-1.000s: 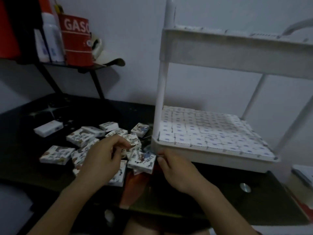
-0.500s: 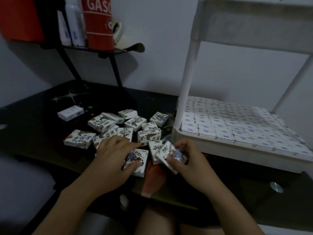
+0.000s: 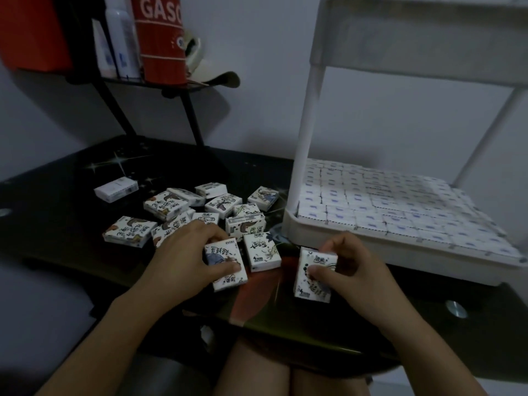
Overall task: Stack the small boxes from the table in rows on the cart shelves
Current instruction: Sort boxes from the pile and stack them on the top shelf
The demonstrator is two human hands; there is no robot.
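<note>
Your right hand (image 3: 353, 270) pinches one small box (image 3: 313, 274), thumb on its face and fingers curled behind it, just off the front left corner of the cart's lower shelf (image 3: 400, 248). Your left hand (image 3: 183, 252) curls over a second box (image 3: 227, 265) near the front edge of the tabletop (image 3: 57, 210), beside the loose pile (image 3: 200, 207). Lift each box clear of the shelf rim and lay it flat, edges flush with the packed rows.

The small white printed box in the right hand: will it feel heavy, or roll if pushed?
Probably light: the right hand holds the small white printed box with just thumb and fingers. Its flat faces suggest it would slide, not roll.
</note>
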